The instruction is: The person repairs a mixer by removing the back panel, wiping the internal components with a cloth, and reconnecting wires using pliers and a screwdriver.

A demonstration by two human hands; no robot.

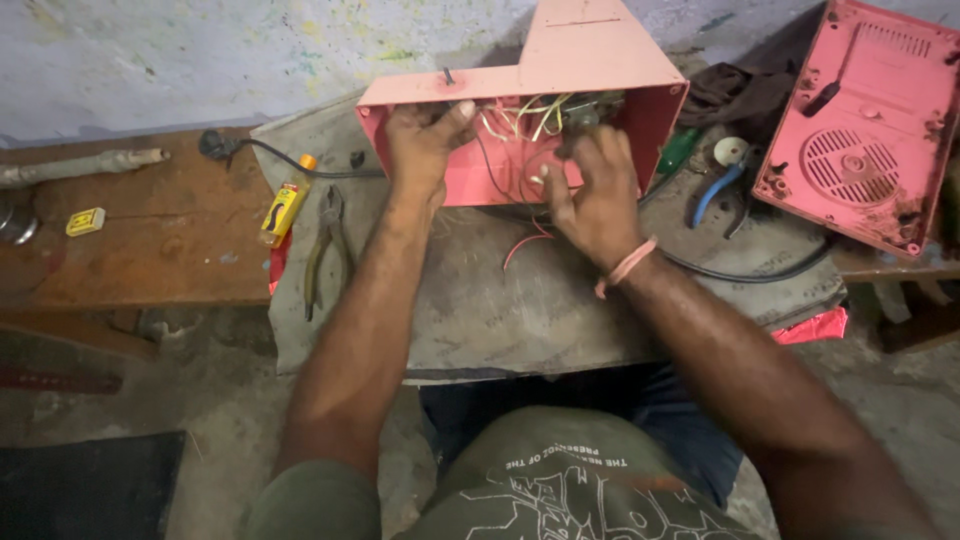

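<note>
A pink metal casing (pixel 590 60) lies open on a grey cloth (pixel 480 300), its inside showing yellow, white and red wires (pixel 525 118). My left hand (pixel 425 140) grips the casing's near left rim, thumb over the edge. Reaching into the opening, my right hand (pixel 592 190) has its fingers curled among the wires and a dark part inside. What the fingertips pinch is hidden. A pink band circles my right wrist.
Pliers (pixel 325 245) and a yellow lighter (pixel 284 208) lie left of the casing. A black cable (pixel 280 160) runs along the wooden bench (pixel 150 240). A pink cover panel (pixel 865 130) leans at right, with blue-handled pliers (pixel 715 190) and a green screwdriver handle (pixel 678 150) nearby.
</note>
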